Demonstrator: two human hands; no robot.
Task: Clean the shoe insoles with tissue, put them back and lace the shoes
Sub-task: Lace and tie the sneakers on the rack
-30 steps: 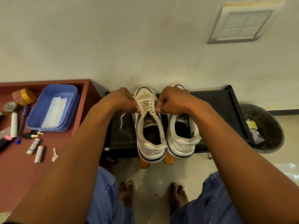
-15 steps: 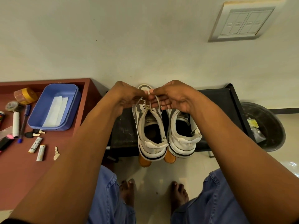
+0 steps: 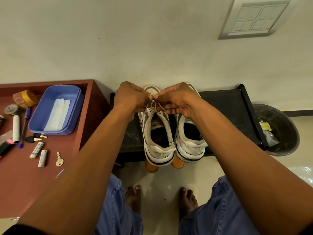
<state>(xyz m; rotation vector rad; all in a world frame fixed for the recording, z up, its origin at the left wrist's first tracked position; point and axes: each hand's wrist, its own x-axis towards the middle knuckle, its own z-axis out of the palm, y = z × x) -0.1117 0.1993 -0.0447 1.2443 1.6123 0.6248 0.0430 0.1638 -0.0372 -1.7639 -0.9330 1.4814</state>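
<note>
At frame centre, on the black rack (image 3: 225, 106), my left hand (image 3: 131, 97) and right hand (image 3: 177, 99) both pinch the lace (image 3: 153, 107) over the left shoe (image 3: 158, 133), fingertips meeting. The right shoe (image 3: 191, 138) sits just beside it.

Words on small tube (image 3: 36, 149): dark marks, too small to read
Other words: none

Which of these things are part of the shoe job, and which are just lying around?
Part of the job: left shoe, right shoe, lace, left hand, right hand, tissue in blue tub.

Lying about: key, pen, tape roll, bin.
</note>
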